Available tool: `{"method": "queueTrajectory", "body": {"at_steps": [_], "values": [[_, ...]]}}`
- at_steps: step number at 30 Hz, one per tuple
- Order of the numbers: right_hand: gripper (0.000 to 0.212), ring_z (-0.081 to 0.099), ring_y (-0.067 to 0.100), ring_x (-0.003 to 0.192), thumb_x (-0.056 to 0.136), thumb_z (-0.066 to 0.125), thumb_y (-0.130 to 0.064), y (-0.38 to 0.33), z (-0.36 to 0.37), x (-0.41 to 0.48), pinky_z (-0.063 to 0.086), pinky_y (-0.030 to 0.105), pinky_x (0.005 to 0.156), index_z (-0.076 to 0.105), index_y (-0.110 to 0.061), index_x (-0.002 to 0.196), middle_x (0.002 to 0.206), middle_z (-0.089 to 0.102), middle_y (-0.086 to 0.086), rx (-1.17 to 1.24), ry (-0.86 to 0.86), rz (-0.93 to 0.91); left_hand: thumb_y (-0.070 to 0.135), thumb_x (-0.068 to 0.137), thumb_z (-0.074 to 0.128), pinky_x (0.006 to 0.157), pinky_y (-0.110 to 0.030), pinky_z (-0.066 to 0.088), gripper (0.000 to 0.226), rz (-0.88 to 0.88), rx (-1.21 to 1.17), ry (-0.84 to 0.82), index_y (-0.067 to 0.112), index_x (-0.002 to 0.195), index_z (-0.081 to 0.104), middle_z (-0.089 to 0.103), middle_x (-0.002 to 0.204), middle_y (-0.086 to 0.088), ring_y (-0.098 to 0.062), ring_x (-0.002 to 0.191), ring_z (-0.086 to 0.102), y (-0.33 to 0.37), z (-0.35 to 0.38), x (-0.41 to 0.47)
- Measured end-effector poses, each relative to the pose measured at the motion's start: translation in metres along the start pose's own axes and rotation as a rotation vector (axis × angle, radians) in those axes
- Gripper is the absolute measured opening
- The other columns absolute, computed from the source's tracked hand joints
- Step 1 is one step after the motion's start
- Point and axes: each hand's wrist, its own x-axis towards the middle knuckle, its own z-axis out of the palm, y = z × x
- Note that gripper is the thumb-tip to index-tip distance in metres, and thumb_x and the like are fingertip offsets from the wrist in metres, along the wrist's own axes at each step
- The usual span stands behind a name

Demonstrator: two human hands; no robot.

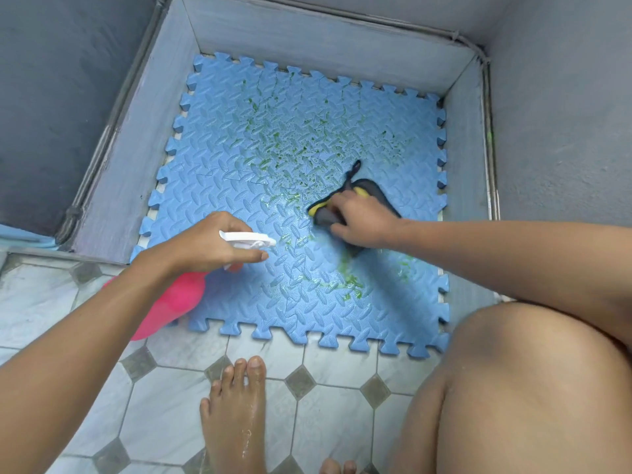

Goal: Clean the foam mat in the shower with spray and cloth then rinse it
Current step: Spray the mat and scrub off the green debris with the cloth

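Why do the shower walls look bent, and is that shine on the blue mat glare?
Head view: the wide-angle lens bows the shower curb and stretches the forearms; light is soft and even, no hard shadows; the pale sheen on the foam mat beside the right hand looks like light off a wet patch; the mat's pattern is sharp.

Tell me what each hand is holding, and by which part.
The left hand grips the spray bottle at its white trigger head. The right hand grips the cloth, bunched, against the foam mat.
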Motion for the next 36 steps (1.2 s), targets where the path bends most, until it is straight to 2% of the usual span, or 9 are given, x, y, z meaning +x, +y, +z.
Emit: {"method": "queueTrajectory", "body": {"at_steps": [3,7,9,12,15,24,27,31,36], "values": [[0.038,0.059,0.026,0.104,0.091,0.059,-0.043,-0.059,0.036,-0.018,0.051,0.037,0.083,0.058,-0.02,0.121,0.116,0.055,0.005,0.005,-0.144,-0.41,0.044,0.073,0.088,0.045,-0.017,0.037,0.046,-0.024,-0.017,0.221,0.007,0.062,0.062,0.06,0.049,-0.007,-0.008,0.041,0.05,-0.003,-0.007,-0.005],[0.037,0.059,0.023,0.091,0.093,0.063,-0.032,-0.091,0.056,-0.025,0.049,0.033,0.063,0.063,-0.026,0.13,0.106,0.053,0.004,-0.039,-0.251,-0.848,0.064,0.067,0.075,0.061,-0.031,0.05,0.057,-0.028,-0.061,0.395,0.008,0.077,0.07,0.072,0.069,-0.011,-0.012,0.059,0.057,-0.02,-0.024,-0.009],[0.036,0.06,0.022,0.097,0.091,0.06,-0.028,-0.084,0.045,-0.004,0.051,0.033,0.062,0.065,-0.031,0.126,0.111,0.055,0.002,-0.056,-0.131,-0.811,0.065,0.068,0.075,0.071,-0.044,0.056,0.064,-0.031,-0.1,0.449,0.004,0.086,0.069,0.071,0.08,-0.021,-0.017,0.069,0.058,-0.027,-0.031,-0.01],[0.032,0.059,0.022,0.102,0.094,0.054,-0.029,-0.05,0.016,0.036,0.055,0.035,0.073,0.067,-0.036,0.123,0.115,0.055,0.003,-0.036,0.135,-0.412,0.063,0.069,0.076,0.075,-0.051,0.056,0.065,-0.01,-0.127,0.494,0.002,0.09,0.067,0.068,0.087,-0.028,-0.019,0.073,0.057,-0.03,-0.033,-0.014],[0.036,0.06,0.028,0.091,0.092,0.063,-0.022,-0.033,0.017,0.043,0.054,0.042,0.072,0.068,-0.026,0.128,0.104,0.056,0.007,0.006,0.165,-0.211,0.062,0.069,0.077,0.073,-0.053,0.056,0.061,-0.009,-0.126,0.505,0.004,0.085,0.065,0.062,0.078,-0.024,-0.018,0.069,0.053,-0.028,-0.031,-0.016],[0.032,0.058,0.025,0.086,0.082,0.067,-0.028,-0.028,0.029,-0.064,0.046,0.033,0.064,0.066,-0.023,0.114,0.104,0.053,0.003,-0.147,-0.557,-0.907,0.068,0.065,0.076,0.061,-0.039,0.046,0.067,0.026,-0.06,0.271,0.004,0.078,0.062,0.055,0.066,-0.015,-0.015,0.061,0.046,-0.017,-0.017,0.005],[0.024,0.057,0.026,0.092,0.085,0.061,-0.032,0.052,0.008,-0.062,0.049,0.035,0.07,0.054,-0.021,0.105,0.11,0.052,0.004,-0.227,-0.372,-0.558,0.063,0.07,0.081,0.06,-0.032,0.033,0.064,0.053,0.012,0.106,0.004,0.074,0.057,0.045,0.059,0.0,-0.011,0.056,0.038,-0.002,-0.002,0.018],[0.026,0.059,0.04,0.1,0.09,0.056,-0.028,0.121,-0.026,-0.037,0.05,0.044,0.084,0.047,-0.018,0.112,0.123,0.049,0.015,-0.086,-0.027,0.423,0.043,0.081,0.087,0.058,-0.03,0.033,0.048,0.105,0.073,-0.054,0.007,0.07,0.056,0.045,0.059,0.005,-0.008,0.055,0.038,0.024,0.026,0.038],[0.029,0.055,0.029,0.091,0.087,0.06,-0.038,0.126,-0.03,-0.033,0.045,0.036,0.076,0.057,-0.017,0.107,0.103,0.054,0.007,0.058,0.043,0.569,0.05,0.083,0.081,0.063,-0.035,0.039,0.048,0.223,0.332,-0.137,0.019,0.062,0.051,0.052,0.059,0.003,-0.013,0.06,0.049,0.049,0.047,0.055]]}}
